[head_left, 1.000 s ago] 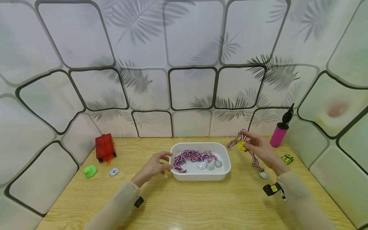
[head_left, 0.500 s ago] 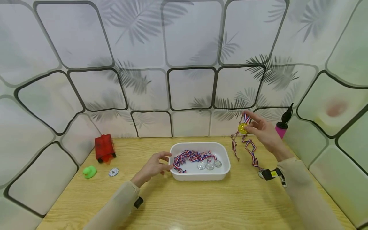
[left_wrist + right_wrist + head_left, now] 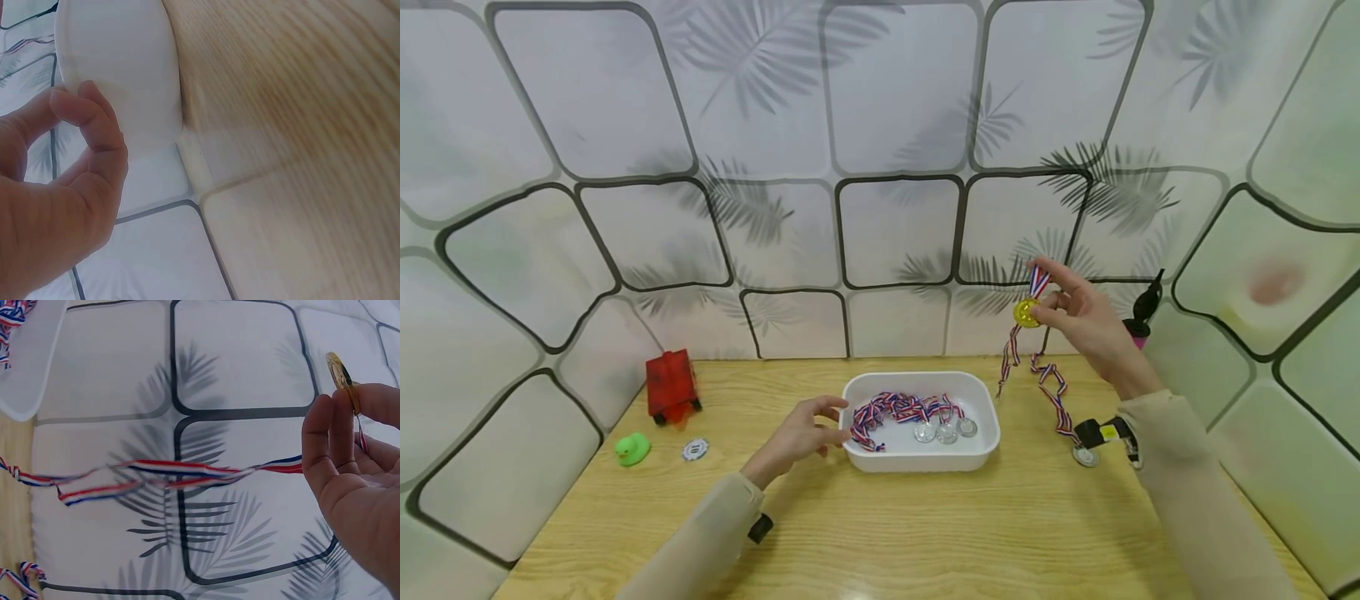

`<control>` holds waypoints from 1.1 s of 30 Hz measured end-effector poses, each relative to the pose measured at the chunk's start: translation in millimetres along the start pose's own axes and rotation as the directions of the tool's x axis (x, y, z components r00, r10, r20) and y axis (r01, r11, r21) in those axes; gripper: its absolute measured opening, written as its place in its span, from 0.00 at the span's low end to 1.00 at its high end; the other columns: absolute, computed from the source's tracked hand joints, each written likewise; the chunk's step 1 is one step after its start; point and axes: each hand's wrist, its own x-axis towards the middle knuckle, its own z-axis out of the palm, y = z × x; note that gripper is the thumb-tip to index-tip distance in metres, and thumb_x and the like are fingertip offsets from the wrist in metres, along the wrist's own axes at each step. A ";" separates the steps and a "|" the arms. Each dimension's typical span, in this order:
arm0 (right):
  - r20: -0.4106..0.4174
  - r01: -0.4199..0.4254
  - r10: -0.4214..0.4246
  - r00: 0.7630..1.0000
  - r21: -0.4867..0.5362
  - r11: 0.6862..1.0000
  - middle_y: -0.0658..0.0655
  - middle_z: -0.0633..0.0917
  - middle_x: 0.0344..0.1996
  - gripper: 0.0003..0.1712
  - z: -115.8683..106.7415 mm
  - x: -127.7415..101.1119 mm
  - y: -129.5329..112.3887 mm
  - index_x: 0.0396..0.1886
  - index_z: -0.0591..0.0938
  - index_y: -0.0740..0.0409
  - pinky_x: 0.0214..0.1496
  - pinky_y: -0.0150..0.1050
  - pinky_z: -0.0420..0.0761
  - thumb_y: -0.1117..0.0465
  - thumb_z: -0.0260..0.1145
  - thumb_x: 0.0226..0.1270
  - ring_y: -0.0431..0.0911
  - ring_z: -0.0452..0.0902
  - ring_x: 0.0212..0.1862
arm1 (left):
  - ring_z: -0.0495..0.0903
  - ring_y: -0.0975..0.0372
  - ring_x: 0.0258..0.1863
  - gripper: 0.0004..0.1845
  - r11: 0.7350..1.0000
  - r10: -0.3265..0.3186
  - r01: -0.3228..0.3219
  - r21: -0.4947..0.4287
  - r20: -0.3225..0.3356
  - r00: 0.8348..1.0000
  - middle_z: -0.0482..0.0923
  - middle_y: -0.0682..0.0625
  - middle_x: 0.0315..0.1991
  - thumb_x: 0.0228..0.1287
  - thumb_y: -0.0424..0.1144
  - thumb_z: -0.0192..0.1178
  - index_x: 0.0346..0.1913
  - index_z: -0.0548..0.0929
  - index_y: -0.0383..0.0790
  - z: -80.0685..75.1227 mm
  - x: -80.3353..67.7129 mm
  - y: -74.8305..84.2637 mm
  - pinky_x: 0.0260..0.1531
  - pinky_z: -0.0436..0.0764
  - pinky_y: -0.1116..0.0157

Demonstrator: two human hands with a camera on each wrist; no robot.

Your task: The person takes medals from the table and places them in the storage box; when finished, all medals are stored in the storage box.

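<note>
My right hand point(image 3: 1039, 307) is raised above the table's right side and pinches a gold medal point(image 3: 1025, 312) between thumb and fingers. Its red, white and blue ribbon point(image 3: 1051, 385) hangs down to the table, near a silver medal point(image 3: 1084, 457) lying there. In the right wrist view the gold medal point(image 3: 339, 370) stands edge-on at the fingertips point(image 3: 326, 409) and the ribbon point(image 3: 187, 469) trails left. My left hand point(image 3: 820, 427) rests at the left end of a white tray point(image 3: 925, 463), fingertips touching its wall point(image 3: 119, 69). Several ribboned silver medals point(image 3: 946, 432) lie in the tray.
A red toy truck point(image 3: 672, 383), a green rubber duck point(image 3: 632, 448) and a small round chip point(image 3: 696, 449) sit at the table's left. A pink pump bottle point(image 3: 1137, 327) stands behind my right hand. Leaf-patterned panel walls enclose the wooden table point(image 3: 925, 533).
My right hand has risen and shifted slightly back with the gold medal, lifting most of its ribbon off the table. The left hand and the tray have stayed put.
</note>
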 end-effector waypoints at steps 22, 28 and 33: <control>0.097 0.090 -0.092 0.991 0.024 0.996 0.51 0.64 0.72 0.38 25.7 9.9 -32.1 0.76 0.59 0.59 0.40 0.24 0.78 0.74 0.59 0.69 0.36 0.74 0.37 | 0.81 0.60 0.31 0.30 1.000 -0.008 0.008 -0.011 -0.002 1.000 0.72 0.33 0.54 0.59 0.30 0.67 0.65 0.71 0.32 -0.3 -0.5 0.3 0.24 0.78 0.67; 0.116 -0.014 0.027 0.993 -0.118 0.993 0.53 0.80 0.44 0.39 32.3 11.2 -13.8 0.77 0.59 0.54 0.26 0.29 0.71 0.69 0.61 0.70 0.37 0.76 0.34 | 0.81 0.59 0.32 0.30 1.000 -0.012 0.012 -0.009 -0.002 1.000 0.73 0.33 0.54 0.59 0.30 0.67 0.65 0.72 0.32 1.0 -0.8 1.5 0.24 0.77 0.67; 0.168 -0.070 0.097 0.981 -0.163 0.984 0.54 0.78 0.29 0.39 39.8 14.9 6.7 0.77 0.60 0.52 0.27 0.31 0.73 0.69 0.62 0.69 0.40 0.76 0.32 | 0.82 0.59 0.31 0.30 1.000 -0.013 0.013 -0.006 -0.005 1.000 0.73 0.33 0.54 0.59 0.29 0.67 0.65 0.72 0.32 1.2 -1.2 1.8 0.24 0.77 0.67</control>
